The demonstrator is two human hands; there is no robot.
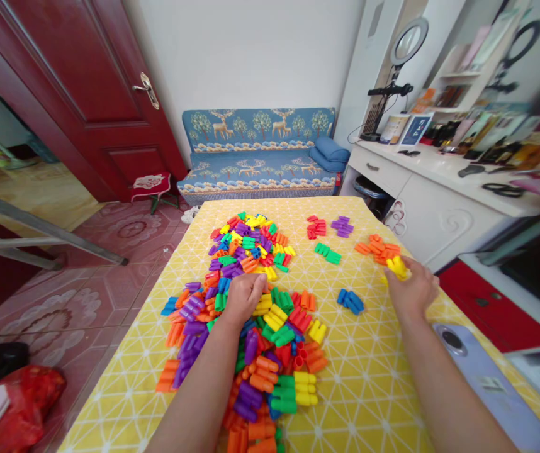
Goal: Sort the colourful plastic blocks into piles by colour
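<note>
Bullet-shaped plastic building blocks in mixed colours form a large pile (251,377) on the left half of the table. Over the middle of that pile is my left hand (244,294), its fingers curled closed; whatever may be inside them is hidden. My right hand (414,286) pinches a yellow block piece (397,268) at the table's right side. Just beyond it lies a small group of orange blocks (377,249). Other single-colour groups sit nearby: red blocks (316,227), purple blocks (342,226), green blocks (328,253) and blue blocks (350,301).
A yellow patterned cloth (355,390) covers the table. A light-blue phone (491,384) lies by the right edge, next to my right forearm. Beyond the table stand a blue sofa (260,165) and a white dresser (421,182). A red stool (151,185) is near the door.
</note>
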